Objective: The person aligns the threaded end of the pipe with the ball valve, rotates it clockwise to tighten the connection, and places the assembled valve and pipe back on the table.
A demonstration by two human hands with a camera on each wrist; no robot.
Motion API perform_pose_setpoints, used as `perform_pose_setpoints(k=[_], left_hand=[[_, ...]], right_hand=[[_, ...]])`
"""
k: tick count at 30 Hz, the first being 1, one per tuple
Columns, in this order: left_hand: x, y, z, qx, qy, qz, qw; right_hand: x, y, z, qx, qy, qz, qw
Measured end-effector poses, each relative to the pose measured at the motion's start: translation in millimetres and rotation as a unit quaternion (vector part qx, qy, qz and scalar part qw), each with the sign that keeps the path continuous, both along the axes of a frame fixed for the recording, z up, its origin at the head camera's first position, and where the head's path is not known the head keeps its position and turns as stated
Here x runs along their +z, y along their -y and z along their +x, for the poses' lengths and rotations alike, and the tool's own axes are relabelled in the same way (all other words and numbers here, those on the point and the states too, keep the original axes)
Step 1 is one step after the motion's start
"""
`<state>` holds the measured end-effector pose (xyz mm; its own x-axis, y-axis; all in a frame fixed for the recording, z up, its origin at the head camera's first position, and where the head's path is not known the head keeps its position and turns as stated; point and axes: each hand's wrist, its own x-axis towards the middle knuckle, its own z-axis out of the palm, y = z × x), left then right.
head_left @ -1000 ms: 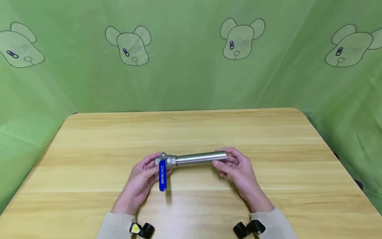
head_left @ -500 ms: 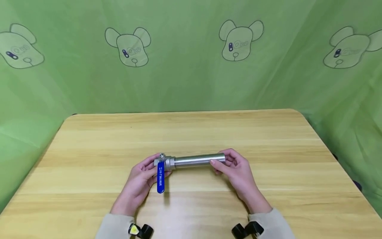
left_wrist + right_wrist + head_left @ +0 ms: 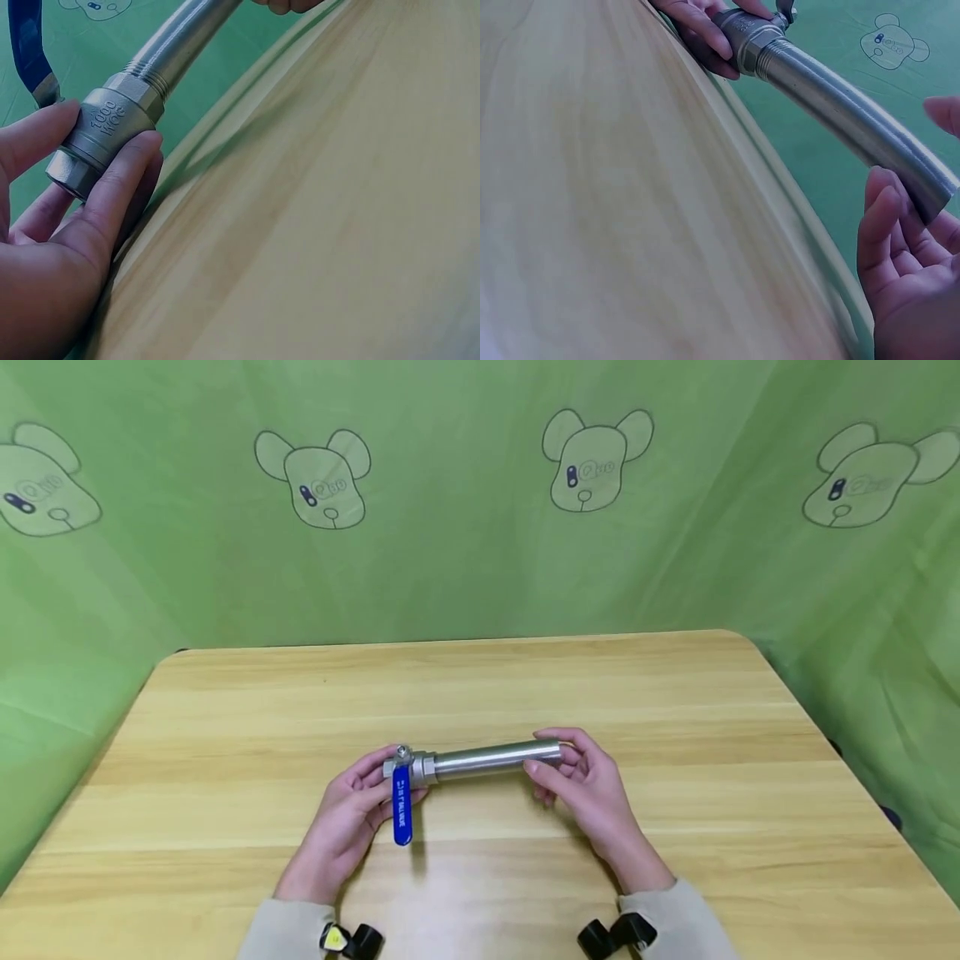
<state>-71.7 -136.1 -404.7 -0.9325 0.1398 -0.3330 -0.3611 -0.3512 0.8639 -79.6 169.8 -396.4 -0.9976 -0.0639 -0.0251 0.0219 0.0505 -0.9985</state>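
A silver ball valve [image 3: 422, 768] with a blue lever handle [image 3: 402, 806] is held by my left hand [image 3: 347, 814]. In the left wrist view, the thumb and fingers [image 3: 112, 187] grip the valve body [image 3: 105, 124], marked 1000 WOG. A straight metal pipe [image 3: 487, 760] joins the valve's right end, with some thread [image 3: 765, 60] showing at the joint. My right hand [image 3: 592, 793] is loosely around the pipe's free end. In the right wrist view, its curled fingers [image 3: 889, 217] touch the pipe from below, while the thumb [image 3: 945, 112] stands away from the surface.
A wooden table [image 3: 225, 735] lies beneath the hands. Behind it hangs a green curtain [image 3: 450, 568] printed with bear heads. Black wrist devices [image 3: 352, 941] sit at both sleeve cuffs.
The right hand's thumb and index finger have loosened on the pipe end, with the index finger showing above it again. My left hand keeps its grip; the whole view shifts slightly.
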Motion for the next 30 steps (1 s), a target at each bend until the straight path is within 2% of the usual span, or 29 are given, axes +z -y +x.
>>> perform_pose_setpoints(k=[6,12,19,27,30], left_hand=[[-0.3,-0.7,-0.5,0.000,0.000,0.007,1.0000],[0.4,-1.0,-1.5,-0.004,-0.002,0.004,1.0000],[-0.2,-1.3,-0.9,-0.004,-0.003,0.004,1.0000],[-1.6,-0.8,1.0,-0.009,-0.006,0.000,0.9999],[-2.5,-0.6,2.5,-0.010,-0.009,-0.003,0.9999]], right_hand=[[0.5,-0.9,2.1,0.014,-0.015,-0.029,0.9994],[-1.2,-3.4,0.8,0.015,0.004,-0.027,0.9995],[1.9,-1.8,0.3,-0.002,0.042,-0.019,0.9989],[-0.5,-0.8,-0.1,-0.043,0.050,0.016,0.9977],[-0.1,-0.3,0.6,-0.046,0.047,0.027,0.9975]])
